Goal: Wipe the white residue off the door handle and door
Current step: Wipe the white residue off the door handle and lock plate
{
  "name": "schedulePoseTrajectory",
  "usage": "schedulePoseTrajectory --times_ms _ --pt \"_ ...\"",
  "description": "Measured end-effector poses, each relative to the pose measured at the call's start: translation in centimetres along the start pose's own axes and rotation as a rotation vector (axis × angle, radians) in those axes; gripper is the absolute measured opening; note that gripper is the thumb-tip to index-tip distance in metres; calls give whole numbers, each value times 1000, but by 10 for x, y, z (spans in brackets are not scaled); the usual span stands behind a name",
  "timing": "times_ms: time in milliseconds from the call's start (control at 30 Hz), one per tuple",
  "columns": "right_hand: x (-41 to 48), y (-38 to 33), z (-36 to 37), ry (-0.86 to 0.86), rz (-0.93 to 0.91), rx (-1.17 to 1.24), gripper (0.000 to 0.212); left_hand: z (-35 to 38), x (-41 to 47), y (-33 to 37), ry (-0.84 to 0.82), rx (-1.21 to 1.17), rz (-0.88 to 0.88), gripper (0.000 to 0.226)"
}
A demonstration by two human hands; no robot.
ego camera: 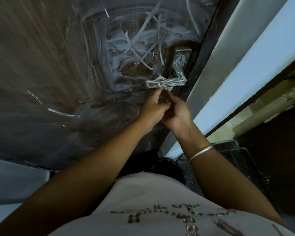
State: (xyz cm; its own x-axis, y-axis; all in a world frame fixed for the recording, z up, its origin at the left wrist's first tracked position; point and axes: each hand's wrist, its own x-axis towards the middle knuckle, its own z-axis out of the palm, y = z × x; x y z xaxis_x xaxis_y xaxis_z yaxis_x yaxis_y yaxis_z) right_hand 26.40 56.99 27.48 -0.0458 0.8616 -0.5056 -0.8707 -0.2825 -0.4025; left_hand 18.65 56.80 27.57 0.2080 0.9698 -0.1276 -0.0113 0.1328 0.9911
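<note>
White residue smeared thick over door (109, 65) from ten to twelve o'clock of door handle (165, 82) and along its lever, so barely begun; left hand (153, 108) and right hand (177, 111) curled together at six o'clock, seemingly pinching a white wipe (167, 89).

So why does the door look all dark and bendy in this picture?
Head view: the light is dim, brightest on the white wall at right; the wide lens bends straight edges; the door is streaked with blur on its left, while the door handle looks fairly sharp.
</note>
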Motion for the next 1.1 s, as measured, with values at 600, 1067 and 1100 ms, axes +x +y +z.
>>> schedulePoseTrajectory --times_ms 600,1067,1100 --pt "-36 -15 -9 118 -213 -197 20 -9 11 -11 -68 -76 74 71" --pt "-55 -37 18 29 -1285 -1706 40 -29 18 8 -258 -303 86 84" --pt "-56 -37 18 24 -1283 -1731 41 -36 21 11 -289 -260 90 83"
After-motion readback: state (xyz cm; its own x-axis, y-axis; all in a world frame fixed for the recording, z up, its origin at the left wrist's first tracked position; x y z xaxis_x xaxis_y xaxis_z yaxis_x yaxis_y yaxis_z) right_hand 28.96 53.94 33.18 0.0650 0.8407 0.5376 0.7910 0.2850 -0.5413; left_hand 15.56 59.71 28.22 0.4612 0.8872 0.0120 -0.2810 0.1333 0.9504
